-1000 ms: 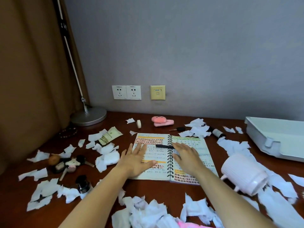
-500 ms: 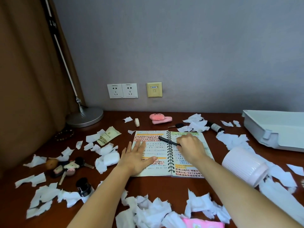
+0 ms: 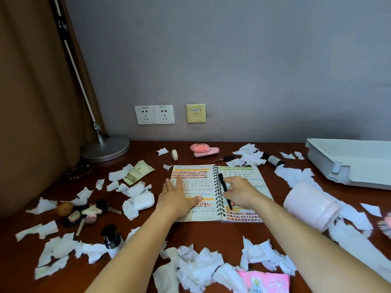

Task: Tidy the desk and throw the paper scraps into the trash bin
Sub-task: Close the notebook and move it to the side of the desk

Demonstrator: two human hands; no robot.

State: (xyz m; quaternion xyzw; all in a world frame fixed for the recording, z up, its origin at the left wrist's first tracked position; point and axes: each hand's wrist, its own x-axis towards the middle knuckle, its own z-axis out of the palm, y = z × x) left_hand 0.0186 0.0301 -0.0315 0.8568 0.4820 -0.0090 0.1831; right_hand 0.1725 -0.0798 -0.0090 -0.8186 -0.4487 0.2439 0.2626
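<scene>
Nearest me, a heap of torn white paper scraps [image 3: 196,269] lies along the front edge of the dark red-brown wooden desk [image 3: 211,233], partly covering a pink printed packet [image 3: 264,281]. More scraps are strewn to the left, to the right and toward the wall. Neither hand holds any, and I see no trash bin in this view, so I judge the paper part of the job not yet begun.

Further in, my 2 forearms reach over that heap to an open spiral-bound notebook [image 3: 194,182]. The left hand [image 3: 179,199] lies flat and relaxed, fingers straight, pressing on the left page. The right hand [image 3: 240,194] has its fingers curled round a slim black pen [image 3: 221,180], which lies almost along the wire spiral.

Just beside the right forearm, a pale pink ribbed cup [image 3: 311,206] lies on its side on top of scraps. Left of the notebook sits a white rounded earbud case [image 3: 143,200]. At the far right is a grey plastic tray [image 3: 349,163].

I read this step as clearing the pen so the notebook can be closed. If the pen stays on the spiral, the pages will fold over it and crease. The cup can roll if my right forearm nudges it. Drawing my arms back low could drag the front heap off the edge. Closing the notebook fast could also blow the nearby light scraps about.
</scene>
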